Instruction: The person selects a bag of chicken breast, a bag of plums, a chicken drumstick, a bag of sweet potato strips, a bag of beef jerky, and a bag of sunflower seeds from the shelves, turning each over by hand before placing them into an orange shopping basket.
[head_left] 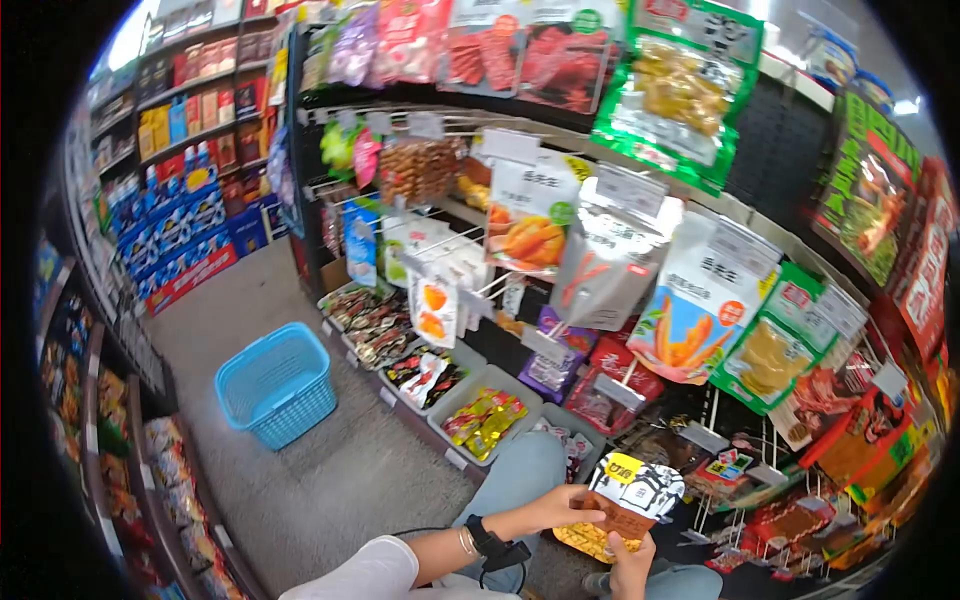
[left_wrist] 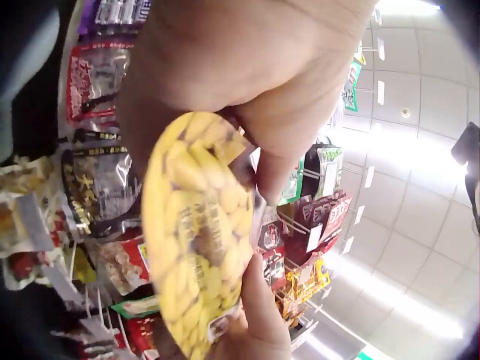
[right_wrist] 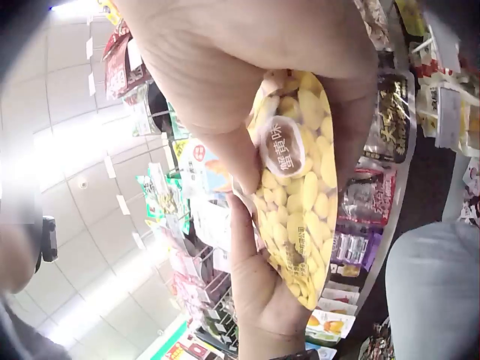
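Both hands hold one snack bag [head_left: 640, 485], with a black-and-white printed top, a yellow label and a brown lower part. Its bulging yellow base, printed with nut-like shapes, faces the camera in the left wrist view and shows Chinese lettering in the right wrist view. My left hand [head_left: 562, 508] grips the bag's left side, thumb across the front. On the lower right side, my right hand [head_left: 630, 565] pinches it with the thumb in front. Fingers behind the bag are partly hidden. A dark watch [head_left: 492, 545] sits on the left wrist.
A blue plastic basket [head_left: 275, 385] stands on the grey floor to the left. Hanging snack packets [head_left: 610, 255] fill the rack ahead, above grey bins [head_left: 485, 415] of small wrapped snacks. Another stocked shelf [head_left: 180, 490] runs along the left. The person's knee [head_left: 520, 480] is close to the bins.
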